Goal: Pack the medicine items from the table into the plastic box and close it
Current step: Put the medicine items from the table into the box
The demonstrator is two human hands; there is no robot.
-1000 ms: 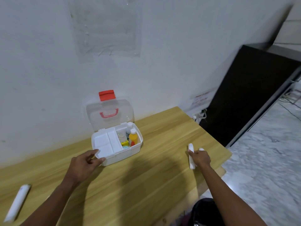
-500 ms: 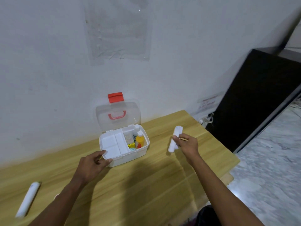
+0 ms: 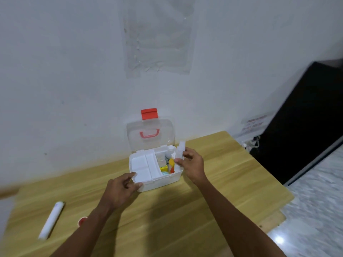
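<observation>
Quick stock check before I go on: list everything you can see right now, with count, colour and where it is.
plastic box: 1, white, lid open, table rear by wall
lid: 1, clear, red handle and latch, upright
tray insert: 1, white, box's left side
bottles: 2, white and yellow, box's right side
white roll: 1, over box's right end
white tube: 1, table's left
red cap: 1, beside left forearm
table: 1, wooden
black cabinet: 1, right
left hand: on box's front-left corner
right hand: holding the roll

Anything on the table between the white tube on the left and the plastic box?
Head view: the left hand and forearm cross that stretch, fingers on the plastic box. A small red round thing lies beside the forearm, near the white tube. Otherwise bare table.
</observation>
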